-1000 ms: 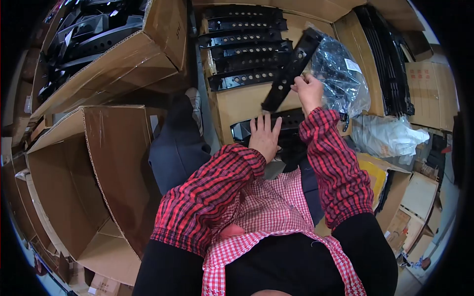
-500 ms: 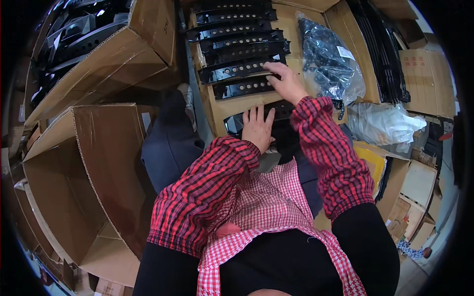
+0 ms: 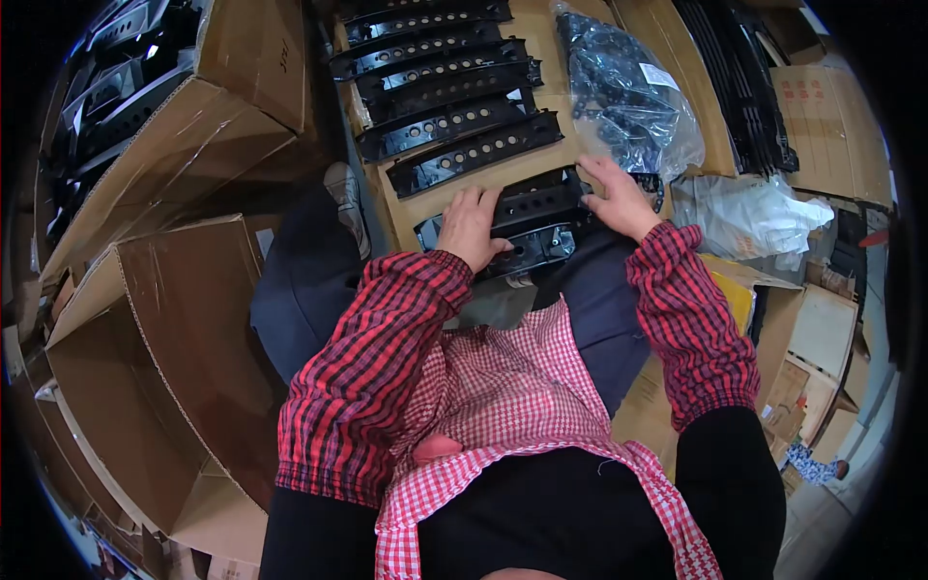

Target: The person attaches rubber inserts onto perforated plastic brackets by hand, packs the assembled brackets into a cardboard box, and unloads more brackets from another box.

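A long black plastic panel point(image 3: 539, 201) with a row of round holes lies on the cardboard just in front of me. My left hand point(image 3: 469, 228) grips its left part, fingers over the top and thumb at the near side. At the right end of the same panel, my right hand point(image 3: 621, 199) has thumb and fingers around the edge. Closer to my lap sits another black plastic piece point(image 3: 530, 251) with holes and a small shiny metal part; the panel and my left hand partly cover it. Beyond, several similar black panels point(image 3: 474, 153) lie in a row.
A clear plastic bag point(image 3: 628, 97) of black parts lies right of the row. A white plastic bag point(image 3: 749, 220) is farther right, near stacked black strips point(image 3: 739, 92). An open cardboard box point(image 3: 126, 396) stands at left, below a carton point(image 3: 184, 145) of black parts.
My right hand has left the row of panels and come down to the right end of the near panel. My left hand has shifted left and up along it. The view has turned slightly.
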The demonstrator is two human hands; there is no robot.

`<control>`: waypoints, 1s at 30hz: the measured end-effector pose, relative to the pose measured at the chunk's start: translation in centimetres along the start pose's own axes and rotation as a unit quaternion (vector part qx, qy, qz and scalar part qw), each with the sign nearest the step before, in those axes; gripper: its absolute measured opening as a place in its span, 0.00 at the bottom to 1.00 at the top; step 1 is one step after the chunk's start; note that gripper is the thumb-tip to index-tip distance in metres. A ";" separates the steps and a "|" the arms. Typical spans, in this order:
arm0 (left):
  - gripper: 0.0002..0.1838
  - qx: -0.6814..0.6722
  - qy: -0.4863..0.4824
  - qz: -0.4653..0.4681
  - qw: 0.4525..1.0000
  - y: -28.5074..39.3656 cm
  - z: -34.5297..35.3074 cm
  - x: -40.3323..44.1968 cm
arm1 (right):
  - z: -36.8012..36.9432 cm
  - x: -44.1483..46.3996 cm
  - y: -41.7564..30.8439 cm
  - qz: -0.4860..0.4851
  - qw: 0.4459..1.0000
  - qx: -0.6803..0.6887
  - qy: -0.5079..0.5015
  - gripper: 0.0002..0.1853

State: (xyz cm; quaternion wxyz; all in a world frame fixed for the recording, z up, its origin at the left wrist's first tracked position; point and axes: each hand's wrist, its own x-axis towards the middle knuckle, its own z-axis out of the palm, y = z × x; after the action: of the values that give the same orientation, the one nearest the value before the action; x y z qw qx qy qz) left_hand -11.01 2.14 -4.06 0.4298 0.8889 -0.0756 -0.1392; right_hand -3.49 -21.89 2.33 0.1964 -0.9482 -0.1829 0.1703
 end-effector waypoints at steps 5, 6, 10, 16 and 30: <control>0.48 0.102 0.090 -0.006 0.991 0.7 0.3 -1.2 | 1.5 1.5 -0.9 -0.189 0.965 -0.138 -0.119 0.33; 0.49 0.121 0.096 -0.015 0.988 0.9 0.3 -1.5 | 2.3 1.7 -1.2 -0.211 0.950 -0.182 -0.142 0.34; 0.53 0.172 0.109 -0.045 0.978 1.2 -0.2 -2.5 | 2.6 3.1 -1.3 -0.205 0.935 -0.194 -0.213 0.37; 0.57 0.184 0.152 -0.099 0.966 0.9 -0.6 -3.2 | -2.3 4.4 -1.6 -0.037 0.957 0.065 -0.281 0.33; 0.21 0.130 0.078 0.003 0.988 0.1 2.5 -3.3 | 0.7 12.4 -2.4 -0.130 0.974 -0.043 -0.180 0.24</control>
State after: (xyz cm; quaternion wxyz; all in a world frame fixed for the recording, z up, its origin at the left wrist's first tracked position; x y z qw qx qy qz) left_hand -14.95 1.08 -4.88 0.3152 0.9453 -0.0619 -0.0567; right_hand 6.45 -14.49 -0.40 0.1392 -0.8776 -0.3441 0.3034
